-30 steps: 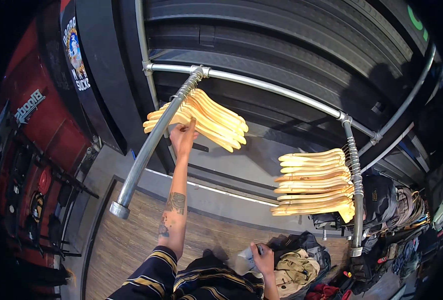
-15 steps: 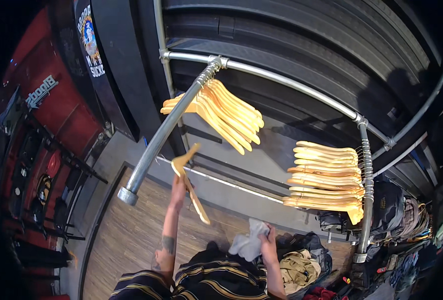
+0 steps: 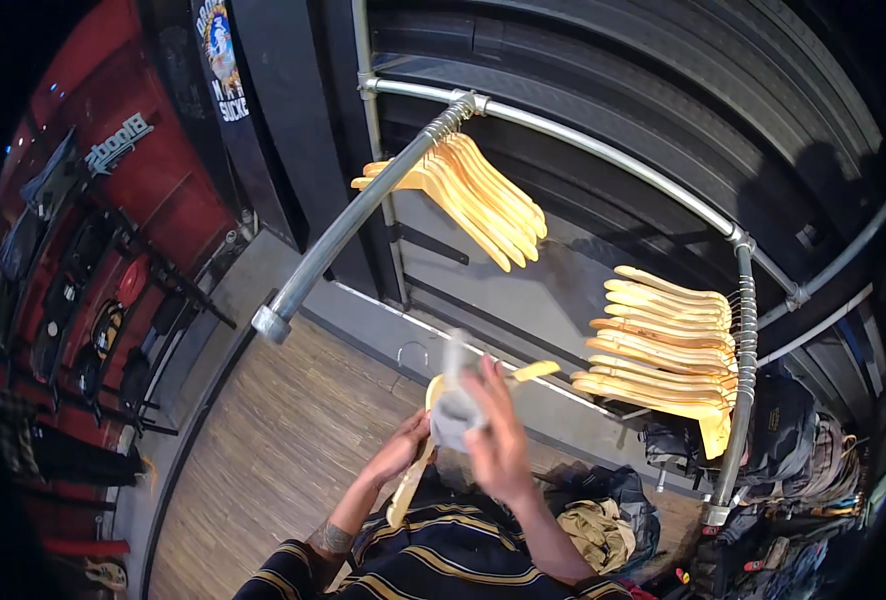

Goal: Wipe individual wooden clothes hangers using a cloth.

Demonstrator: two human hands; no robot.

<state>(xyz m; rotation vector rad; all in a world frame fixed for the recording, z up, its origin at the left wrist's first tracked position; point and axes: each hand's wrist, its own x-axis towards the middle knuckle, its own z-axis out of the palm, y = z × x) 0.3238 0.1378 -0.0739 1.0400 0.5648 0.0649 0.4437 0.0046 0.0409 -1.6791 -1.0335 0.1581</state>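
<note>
In front of my body I hold a wooden clothes hanger (image 3: 404, 497), with my left hand (image 3: 401, 447) closed on it near its middle. Its metal hook points up and away; one arm slopes down toward my striped shirt and the other reaches right. My right hand (image 3: 500, 440) grips a light grey cloth (image 3: 455, 418) against the hanger's middle, hiding that part. Beyond my hands, a bunch of wooden hangers (image 3: 488, 205) hangs on the left steel bar (image 3: 348, 225). More wooden hangers (image 3: 663, 340) hang stacked along the right steel bar (image 3: 740, 440).
A steel cross rail (image 3: 603, 155) joins both bars at a dark corrugated wall (image 3: 603, 50). The left bar's capped end (image 3: 271, 322) juts out toward me. Backpacks (image 3: 778, 430) stand right, a beige bundle (image 3: 598, 535) lies near lower right, and shelves (image 3: 73, 310) line the red wall at left.
My left hand has brought the hanger lower and to the right, turning it. My right hand has moved up and left, bringing the cloth onto the hanger. My view has shifted slightly.
</note>
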